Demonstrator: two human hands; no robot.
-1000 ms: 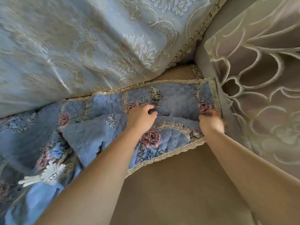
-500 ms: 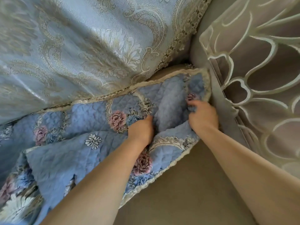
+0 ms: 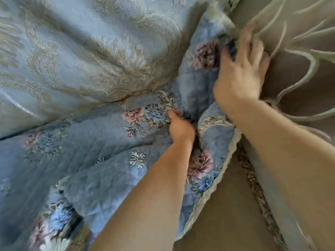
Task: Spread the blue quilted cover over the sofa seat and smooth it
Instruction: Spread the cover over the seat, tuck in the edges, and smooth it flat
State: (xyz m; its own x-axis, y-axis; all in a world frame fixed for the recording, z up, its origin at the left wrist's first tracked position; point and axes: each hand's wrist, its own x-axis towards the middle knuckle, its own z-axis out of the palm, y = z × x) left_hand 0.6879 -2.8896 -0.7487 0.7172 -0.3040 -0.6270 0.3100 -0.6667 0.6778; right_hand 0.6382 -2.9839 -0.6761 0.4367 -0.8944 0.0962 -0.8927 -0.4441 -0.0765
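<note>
The blue quilted cover (image 3: 101, 142), printed with pink and blue flowers and edged in cream lace, lies rumpled over the left and middle of the tan sofa seat (image 3: 223, 214). My left hand (image 3: 179, 125) is closed on a fold of it near the back crease. My right hand (image 3: 241, 69) grips its corner and holds it up against the corner between the backrest and the armrest. The fabric between my hands is bunched into a deep fold. Motion blur softens the right hand.
A pale blue brocade cover (image 3: 81, 51) drapes the sofa backrest. A sheer beige cloth with cream loop embroidery (image 3: 299, 60) covers the armrest on the right. A lace-trimmed edge (image 3: 257, 192) hangs along the armrest side.
My right hand has carried the cover's corner up and back into the sofa corner. My left hand has pushed deeper toward the back crease. The cover is more bunched between them.
</note>
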